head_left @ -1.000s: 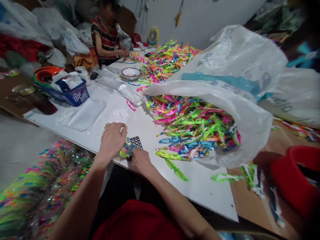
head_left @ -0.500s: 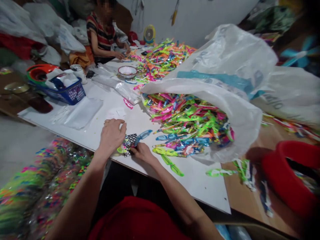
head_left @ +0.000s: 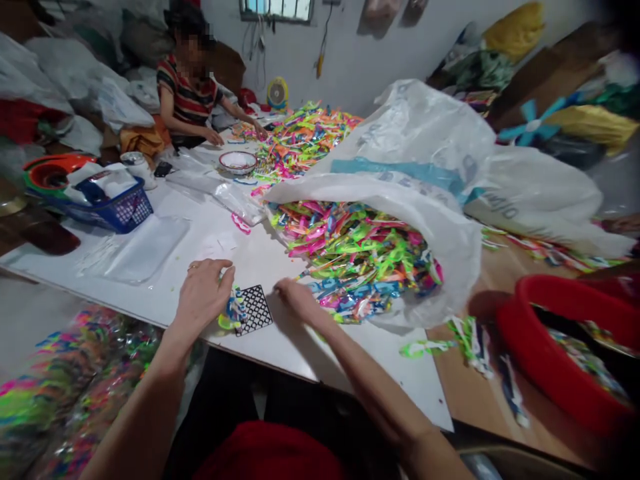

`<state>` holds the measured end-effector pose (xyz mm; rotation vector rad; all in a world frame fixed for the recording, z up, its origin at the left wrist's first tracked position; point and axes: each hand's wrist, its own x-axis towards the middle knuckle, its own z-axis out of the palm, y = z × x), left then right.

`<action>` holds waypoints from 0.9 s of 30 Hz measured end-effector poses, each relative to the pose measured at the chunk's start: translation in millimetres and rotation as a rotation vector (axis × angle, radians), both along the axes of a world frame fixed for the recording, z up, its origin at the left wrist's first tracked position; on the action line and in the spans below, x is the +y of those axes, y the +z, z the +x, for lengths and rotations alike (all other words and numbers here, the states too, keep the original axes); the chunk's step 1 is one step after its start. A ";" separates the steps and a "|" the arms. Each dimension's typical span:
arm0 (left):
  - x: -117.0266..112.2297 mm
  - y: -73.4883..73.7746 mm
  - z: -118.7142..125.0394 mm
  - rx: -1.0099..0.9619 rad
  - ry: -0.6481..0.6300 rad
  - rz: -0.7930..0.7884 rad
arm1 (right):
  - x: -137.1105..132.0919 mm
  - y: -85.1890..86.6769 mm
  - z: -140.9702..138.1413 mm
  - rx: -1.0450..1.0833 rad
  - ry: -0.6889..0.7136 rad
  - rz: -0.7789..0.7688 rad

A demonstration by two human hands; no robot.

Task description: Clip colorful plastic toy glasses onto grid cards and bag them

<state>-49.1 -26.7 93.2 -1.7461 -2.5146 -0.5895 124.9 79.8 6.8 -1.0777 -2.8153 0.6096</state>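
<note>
Right hand: the hand (head_left: 300,300) has left the black lattice card (head_left: 257,308), which it touched half a second ago; it is now just beyond the card's right edge, palm down, forearm slanting in from the lower right, fingers bunched and pointing leftward; whether they are together or pinch anything, I cannot tell.
Left hand: the hand (head_left: 203,293) keeps much the same pose, back upward, wrist low, thumb toward the card; its fingers bend down beside the bundle of coloured pieces (head_left: 231,310); whether they are clamped on it, I cannot tell.
Lattice card: flat on the white tabletop (head_left: 205,221), between the hands; the blue piece that crossed its far corner is gone from there, and the bundle lies along its left edge.
Open bag: the white bag (head_left: 457,257), right of the hands, spills bright plastic pieces (head_left: 370,237) toward the right hand.
Far end: the co-worker (head_left: 187,100) now stretches one arm toward the heap of pieces (head_left: 315,137); a barred window (head_left: 280,8) has come into view.
</note>
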 end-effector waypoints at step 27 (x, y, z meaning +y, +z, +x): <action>-0.5 10.2 -2.5 -0.020 -0.005 -0.062 | -35.3 -20.9 2.6 -0.167 -0.344 0.164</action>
